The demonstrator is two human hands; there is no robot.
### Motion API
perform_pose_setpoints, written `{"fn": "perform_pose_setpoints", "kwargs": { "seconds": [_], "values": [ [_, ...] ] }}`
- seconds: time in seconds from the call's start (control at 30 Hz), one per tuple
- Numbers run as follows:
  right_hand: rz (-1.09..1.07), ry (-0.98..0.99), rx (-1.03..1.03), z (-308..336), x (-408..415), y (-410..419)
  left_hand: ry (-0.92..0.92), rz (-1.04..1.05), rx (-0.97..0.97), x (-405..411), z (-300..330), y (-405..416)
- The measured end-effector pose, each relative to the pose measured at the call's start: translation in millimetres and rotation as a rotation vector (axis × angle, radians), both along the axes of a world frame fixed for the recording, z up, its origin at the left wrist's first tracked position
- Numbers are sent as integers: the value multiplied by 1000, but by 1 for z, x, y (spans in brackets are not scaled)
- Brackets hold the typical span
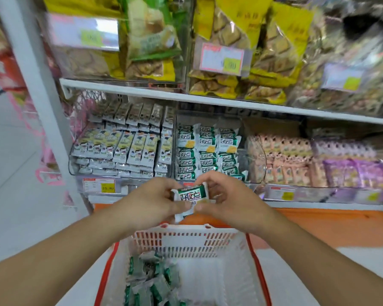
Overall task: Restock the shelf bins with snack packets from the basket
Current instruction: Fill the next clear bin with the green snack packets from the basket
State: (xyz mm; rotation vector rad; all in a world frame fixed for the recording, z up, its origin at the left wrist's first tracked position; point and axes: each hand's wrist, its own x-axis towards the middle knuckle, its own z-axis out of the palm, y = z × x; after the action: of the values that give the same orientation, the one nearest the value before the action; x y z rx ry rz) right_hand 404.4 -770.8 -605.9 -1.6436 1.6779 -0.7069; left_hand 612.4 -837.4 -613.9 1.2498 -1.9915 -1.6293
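Right now I have both hands up between the basket and the shelf, each pinching the same small stack of green-and-white snack packets. My left hand curls round the stack's left end, thumb underneath; my right hand grips the right end with its fingers bent over the top. I judge I am squaring the packets together so they go in as a neat block, since the matching bin, just above the basket and straight ahead, holds the same packets in tidy upright rows with room near its front.

More green packets lie loose in the basket's left half, directly below my hands, so the restocking looks only partly done.

Up and left of the basket sits a bin of white-and-yellow packets; up and right of it are pink packets and, farther right, purple ones. Higher still above the basket, the upper shelf carries large yellow bags, blurred. Yellow price tags hang along the lower shelf edge. The basket rests on a pale floor, before the shelf's orange base.
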Motion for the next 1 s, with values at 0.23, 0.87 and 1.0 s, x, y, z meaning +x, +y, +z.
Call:
{"fn": "perform_pose_setpoints", "kwargs": {
  "seconds": [0.23, 0.87, 1.0],
  "values": [
    [-183, 179, -183, 9, -22, -28, 78, 139, -118, -30, -9, -16],
    [-282, 504, -364, -60, -31, -203, -9, 85, -285, -28, -31, -36],
    [-265, 532, -328, -55, -31, -202, -1, 83, -292, -28, -28, -35]
  ]
}}
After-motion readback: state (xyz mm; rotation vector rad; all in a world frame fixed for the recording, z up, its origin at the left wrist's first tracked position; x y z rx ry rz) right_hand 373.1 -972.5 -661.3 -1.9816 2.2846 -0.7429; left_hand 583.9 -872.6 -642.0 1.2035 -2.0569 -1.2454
